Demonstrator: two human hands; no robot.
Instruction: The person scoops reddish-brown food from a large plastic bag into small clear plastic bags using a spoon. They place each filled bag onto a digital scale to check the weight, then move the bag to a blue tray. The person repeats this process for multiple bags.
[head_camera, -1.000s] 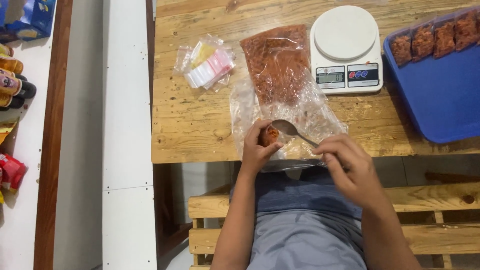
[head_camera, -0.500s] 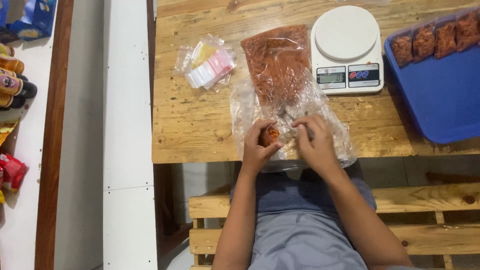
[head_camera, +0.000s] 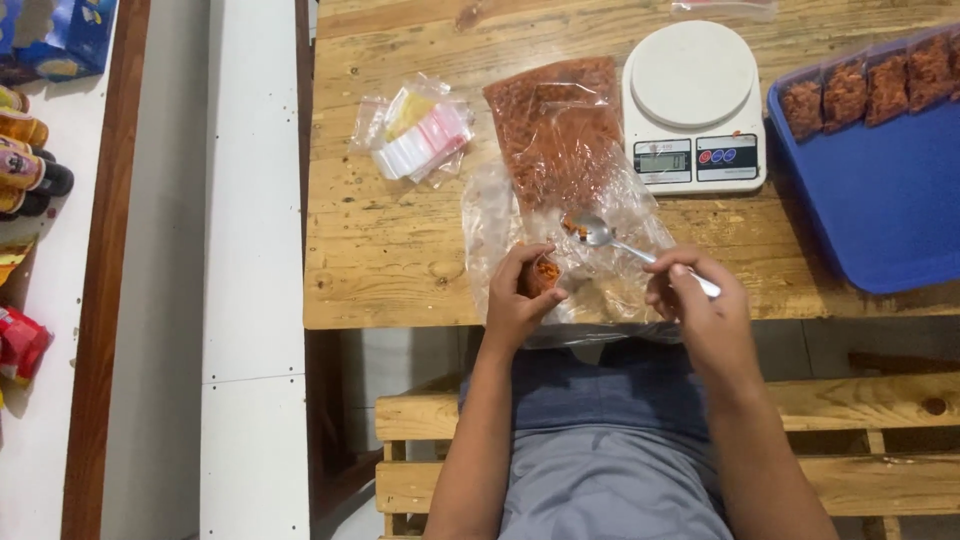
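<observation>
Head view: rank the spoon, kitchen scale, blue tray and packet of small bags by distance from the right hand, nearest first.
1. Spoon, held by the right hand.
2. Kitchen scale, above it.
3. Blue tray, far right; close to the scale's distance.
4. Packet of small bags, upper left.

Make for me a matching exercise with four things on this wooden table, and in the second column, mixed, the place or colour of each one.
Things:
1. spoon
2. kitchen scale
3. tray
4. small pouch

Descriptions:
A. blue, at the table's right edge, with a row of filled packets
B. held in the left hand
C. white, with a round platform
D. held in the right hand, over the large clear bag

Pairs: 1-D, 2-C, 3-A, 4-B
</observation>
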